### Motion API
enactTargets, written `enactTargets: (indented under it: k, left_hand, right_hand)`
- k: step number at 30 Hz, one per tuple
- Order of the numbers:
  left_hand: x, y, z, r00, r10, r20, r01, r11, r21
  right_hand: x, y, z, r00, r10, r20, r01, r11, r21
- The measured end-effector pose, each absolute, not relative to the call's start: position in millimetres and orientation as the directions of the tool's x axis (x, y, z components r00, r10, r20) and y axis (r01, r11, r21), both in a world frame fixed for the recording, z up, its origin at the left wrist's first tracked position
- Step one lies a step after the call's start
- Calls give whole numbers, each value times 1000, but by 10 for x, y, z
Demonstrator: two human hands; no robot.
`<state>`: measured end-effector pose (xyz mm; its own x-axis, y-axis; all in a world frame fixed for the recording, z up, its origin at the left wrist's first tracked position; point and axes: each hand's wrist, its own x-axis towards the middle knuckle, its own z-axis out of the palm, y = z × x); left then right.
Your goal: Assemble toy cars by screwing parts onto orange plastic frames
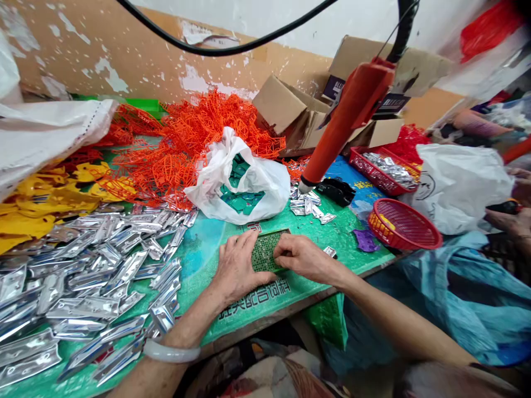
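Note:
A small green tray (264,252) covered in rows of little holes, some glinting, lies on the green table cover. My left hand (238,258) grips its left side, fingers over the far edge and thumb along the near edge. Over the tray's right part, the fingers of my right hand (301,255) are pinched together; whatever is between them is hidden. Just beyond the tray stands a white plastic bag (265,207) with green flat pieces (243,193) in it. Many shiny silver metal pieces (95,271) spread to the left of my left hand.
An orange-red power screwdriver (346,124) hangs tip-down above a few silver pieces (311,207). Red baskets (404,224), a purple piece (365,240) and cardboard boxes (286,108) stand right. Orange plastic frames (215,132) and yellow pieces (45,199) are heaped behind. Another person's hand (512,221) shows far right.

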<state>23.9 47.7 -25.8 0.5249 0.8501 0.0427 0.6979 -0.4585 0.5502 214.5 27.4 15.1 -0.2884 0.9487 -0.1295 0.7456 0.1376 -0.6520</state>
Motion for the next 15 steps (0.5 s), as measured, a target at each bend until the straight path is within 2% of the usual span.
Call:
enactTargets:
  k: [15]
  left_hand:
    - [260,459,-279,509,860,43,714,-450,536]
  right_hand:
    - [1964,409,178,-254,916,-311,924,136,-357]
